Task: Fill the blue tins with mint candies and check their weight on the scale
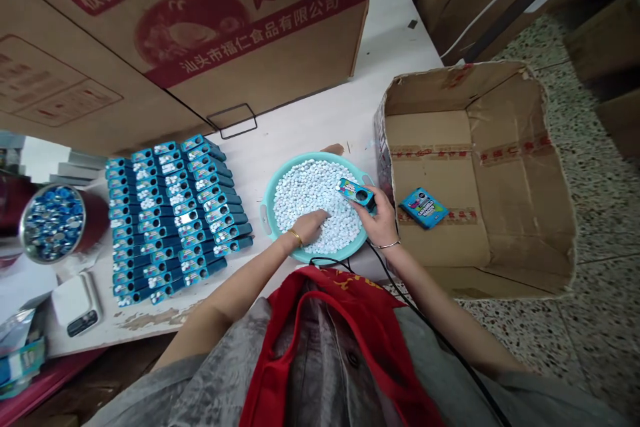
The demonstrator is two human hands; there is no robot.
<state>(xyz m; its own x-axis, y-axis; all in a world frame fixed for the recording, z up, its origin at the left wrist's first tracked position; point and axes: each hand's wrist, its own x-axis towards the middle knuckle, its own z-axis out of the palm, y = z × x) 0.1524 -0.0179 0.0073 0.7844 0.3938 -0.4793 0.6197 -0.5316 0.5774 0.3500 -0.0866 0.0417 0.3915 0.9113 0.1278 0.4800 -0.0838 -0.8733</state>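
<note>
Right hand (380,219) gripping blue box (350,189) over basin (269,197), 2 o'clock side. Left hand (309,227) dug into white pellets (310,180) around 7 o'clock, can't tell if closed. Carton (435,133) at 3 o'clock.

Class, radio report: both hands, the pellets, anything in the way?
Left hand in white pellets. Right hand gripping blue box over teal basin. Black cable at near rim.
</note>
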